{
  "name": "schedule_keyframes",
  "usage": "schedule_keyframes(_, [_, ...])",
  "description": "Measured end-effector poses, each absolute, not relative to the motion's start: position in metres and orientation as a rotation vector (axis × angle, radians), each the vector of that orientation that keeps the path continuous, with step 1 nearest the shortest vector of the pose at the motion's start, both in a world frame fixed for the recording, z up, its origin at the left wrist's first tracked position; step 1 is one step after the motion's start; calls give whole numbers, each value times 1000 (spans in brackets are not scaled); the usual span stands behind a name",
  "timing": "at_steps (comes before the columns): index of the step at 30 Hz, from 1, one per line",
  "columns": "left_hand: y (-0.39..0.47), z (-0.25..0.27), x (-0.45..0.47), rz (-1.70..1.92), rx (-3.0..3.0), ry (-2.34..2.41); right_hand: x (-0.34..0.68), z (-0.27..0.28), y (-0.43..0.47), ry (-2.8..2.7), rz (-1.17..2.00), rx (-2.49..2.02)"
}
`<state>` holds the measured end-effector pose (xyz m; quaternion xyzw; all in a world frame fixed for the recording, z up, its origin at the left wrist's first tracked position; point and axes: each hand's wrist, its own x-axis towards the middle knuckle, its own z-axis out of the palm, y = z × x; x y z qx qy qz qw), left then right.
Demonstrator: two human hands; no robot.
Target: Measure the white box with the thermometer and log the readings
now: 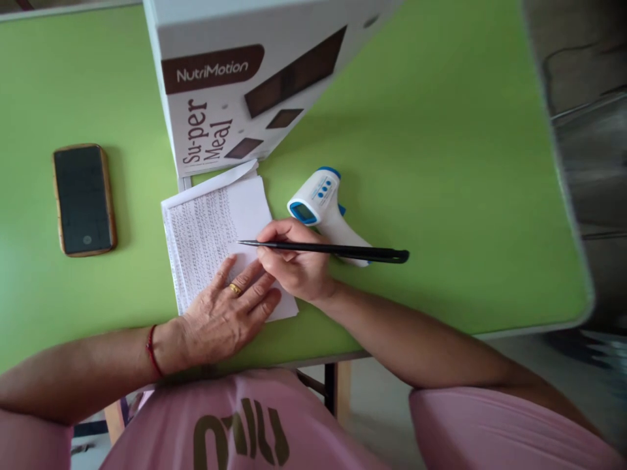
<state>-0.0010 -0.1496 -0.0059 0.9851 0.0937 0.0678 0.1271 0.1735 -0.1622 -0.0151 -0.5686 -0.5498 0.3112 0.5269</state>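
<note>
A white sheet of paper (210,222) covered in lines of handwriting lies on the green table (441,163). My left hand (228,316) rests flat on the paper's lower part, fingers spread, a gold ring on one finger. My right hand (294,264) grips a long black pen (337,250); its tip touches the paper near the right edge and its capped end points right.
A white and blue infrared thermometer (321,199) lies just right of the paper, behind my right hand. A white "NutriMotion Super Meal" box (235,85) stands behind the paper. A dark phone (84,199) lies at the left. The table's front edge runs near my body.
</note>
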Motion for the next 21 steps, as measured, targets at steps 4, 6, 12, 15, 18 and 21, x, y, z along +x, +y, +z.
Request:
schedule_keyframes(4, [-149, -4, 0, 197, 2869, 275, 173, -20, -163, -1301, 736, -1415])
schedule_keyframes(6, [-150, -4, 0, 196, 2885, 260, 173, -23, -163, -1300, 710, -1423])
schedule_keyframes(12, [-155, -6, -1, 197, 2932, 244, 169, -23, -160, -1354, 584, -1437])
schedule_keyframes(15, [-154, -8, -1, 208, 2931, 233, 166, -20, -161, -1351, 542, -1440])
schedule_keyframes(18, [-153, -10, 0, 215, 2915, 215, 166, -20, -165, -1376, 516, -1447])
schedule_keyframes(21, [-153, -10, 0, 239, 2904, 228, 167, -20, -167, -1487, 502, -1435])
